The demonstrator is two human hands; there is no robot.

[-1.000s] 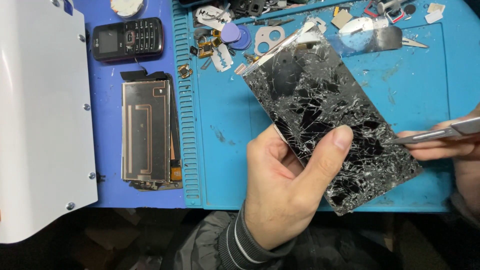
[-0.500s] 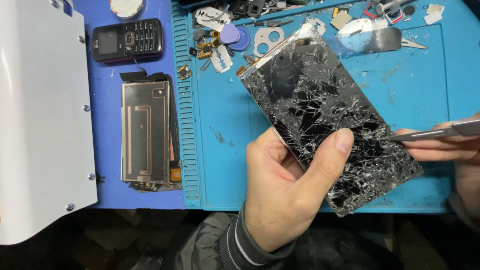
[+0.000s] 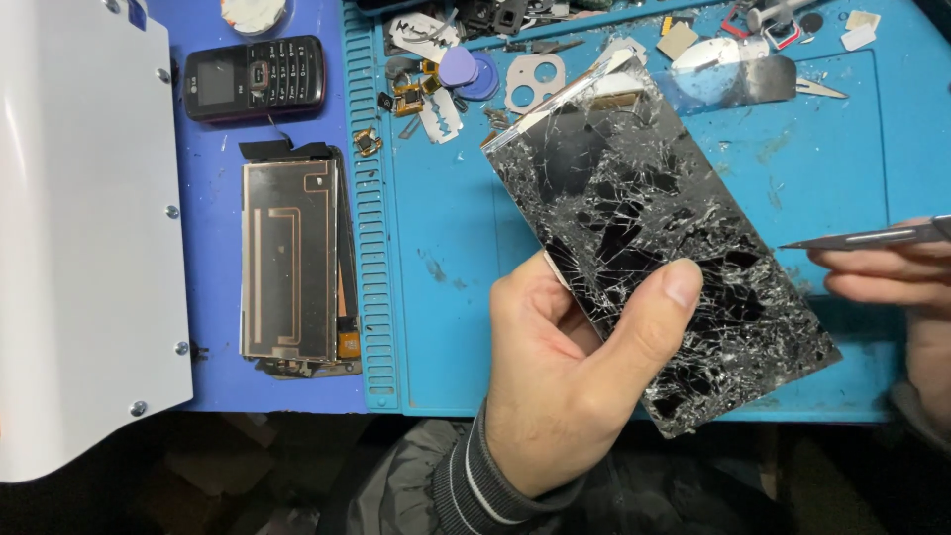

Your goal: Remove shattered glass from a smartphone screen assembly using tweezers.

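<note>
L hand point(image 3: 570, 381) pinches the shattered screen panel point(image 3: 659, 253), thumb on glass, held tilted above the blue mat point(image 3: 446, 248) on table. R hand point(image 3: 897, 272) grip closed on tweezers point(image 3: 862, 238); tip now backed off panel's right edge vs 1 s ago, no contact. Panel orientation unchanged.

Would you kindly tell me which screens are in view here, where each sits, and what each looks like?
Shattered screen: black rectangle webbed with white cracks, held tilted in the left hand over the blue mat.
Keypad phone: small dark display, lying top left on the purple mat.
</note>
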